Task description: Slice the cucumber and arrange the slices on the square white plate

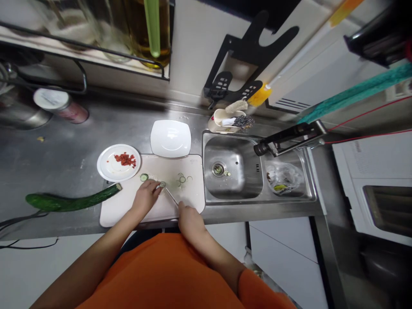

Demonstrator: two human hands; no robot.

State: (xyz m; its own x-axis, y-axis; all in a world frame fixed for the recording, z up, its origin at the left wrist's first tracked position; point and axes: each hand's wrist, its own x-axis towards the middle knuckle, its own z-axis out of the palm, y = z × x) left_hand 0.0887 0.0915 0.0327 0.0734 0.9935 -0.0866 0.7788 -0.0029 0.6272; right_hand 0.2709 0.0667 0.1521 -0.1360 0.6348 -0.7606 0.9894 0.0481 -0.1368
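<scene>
Left hand (146,198): thumb and fingertips drawn together, pinching a small cucumber slice (162,184) over mid cutting board (128,210). Slice at the fingertips' right side, much nearer left hand than right. Knife (172,197) slanting from beside the slice back toward the body, long axis running to the right hand (191,219), fist wrapped round the handle. Cannot tell contact between tip and slice.

Surface, left to right: steel counter (64,150); long cucumber (74,202), cut end over the board's left edge; white plate (103,171) with red pieces (126,160); loose slice (143,177) on board; square white dish (170,139) behind; thin rings (182,179); sink (236,186); plastic bag (285,176) in the further basin; white appliance (357,171).
</scene>
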